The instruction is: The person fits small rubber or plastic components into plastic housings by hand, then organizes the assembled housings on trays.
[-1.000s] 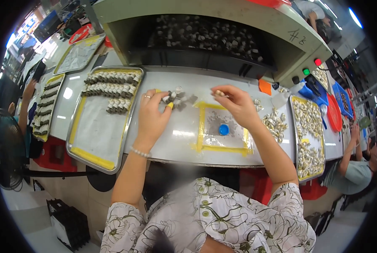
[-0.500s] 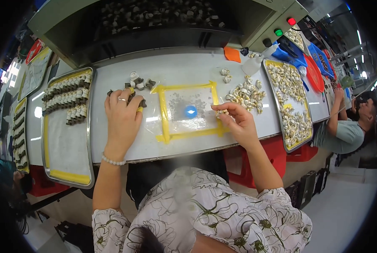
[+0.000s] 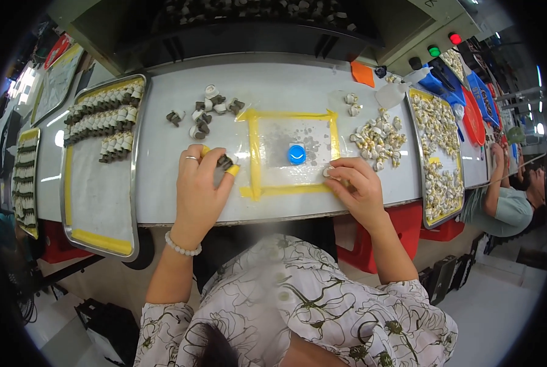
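My left hand (image 3: 203, 180), yellow covers on its fingertips, pinches a small dark grey part (image 3: 224, 162) near the left side of a yellow-taped square (image 3: 255, 160). Several similar dark parts with white caps (image 3: 201, 114) lie loose just beyond it. My right hand (image 3: 359, 186) closes thumb and fingers on a small white part (image 3: 328, 172) at the square's lower right corner. Inside the square, a round bright blue piece (image 3: 296, 155) sits among grey wet-looking spots. A pile of small white and yellowish parts (image 3: 377, 139) lies beyond my right hand.
At left, a metal tray (image 3: 102, 202) holds rows of dark-and-white parts. Another tray (image 3: 443, 221) full of whitish parts stands at right. A machine (image 3: 402, 49) with lit buttons spans the back. A clear bottle (image 3: 391, 95) stands near an orange piece (image 3: 362, 74). A co-worker (image 3: 507, 208) sits farther right.
My left hand has drawn back from the loose dark parts toward me, with one in its fingers. My right hand has come slightly closer to the taped square. The whole view has shifted.
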Demonstrator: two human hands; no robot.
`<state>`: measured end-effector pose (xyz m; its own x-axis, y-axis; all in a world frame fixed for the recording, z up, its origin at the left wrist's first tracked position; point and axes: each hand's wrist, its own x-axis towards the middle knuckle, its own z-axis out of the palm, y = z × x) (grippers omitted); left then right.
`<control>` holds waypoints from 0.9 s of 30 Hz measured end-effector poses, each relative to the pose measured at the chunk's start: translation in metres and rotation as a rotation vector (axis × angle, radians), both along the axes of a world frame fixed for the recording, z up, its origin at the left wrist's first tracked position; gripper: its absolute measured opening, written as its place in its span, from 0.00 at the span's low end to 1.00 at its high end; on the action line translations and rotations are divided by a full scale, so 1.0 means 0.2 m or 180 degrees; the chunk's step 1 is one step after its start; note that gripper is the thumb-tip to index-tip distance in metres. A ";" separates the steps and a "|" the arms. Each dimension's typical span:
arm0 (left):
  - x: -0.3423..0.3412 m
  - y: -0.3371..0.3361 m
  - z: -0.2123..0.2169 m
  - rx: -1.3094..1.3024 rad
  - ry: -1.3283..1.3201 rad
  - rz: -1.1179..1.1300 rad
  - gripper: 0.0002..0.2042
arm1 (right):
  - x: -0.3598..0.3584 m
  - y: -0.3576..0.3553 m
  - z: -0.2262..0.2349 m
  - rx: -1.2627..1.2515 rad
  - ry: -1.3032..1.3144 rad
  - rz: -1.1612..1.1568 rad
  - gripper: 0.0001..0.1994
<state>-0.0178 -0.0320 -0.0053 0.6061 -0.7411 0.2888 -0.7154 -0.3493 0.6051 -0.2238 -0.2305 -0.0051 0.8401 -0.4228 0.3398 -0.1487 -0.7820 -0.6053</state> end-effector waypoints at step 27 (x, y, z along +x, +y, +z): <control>-0.16 -0.12 -0.09 -0.2177 0.4783 -0.0683 0.12 | 0.25 -0.01 0.13 -0.0138 0.0386 0.0408 0.11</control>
<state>-0.0497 -0.0561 -0.0231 0.5366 -0.8331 -0.1341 0.6109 0.2739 0.7429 -0.1738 -0.2330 0.0213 0.9221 -0.2969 0.2483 -0.1161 -0.8241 -0.5544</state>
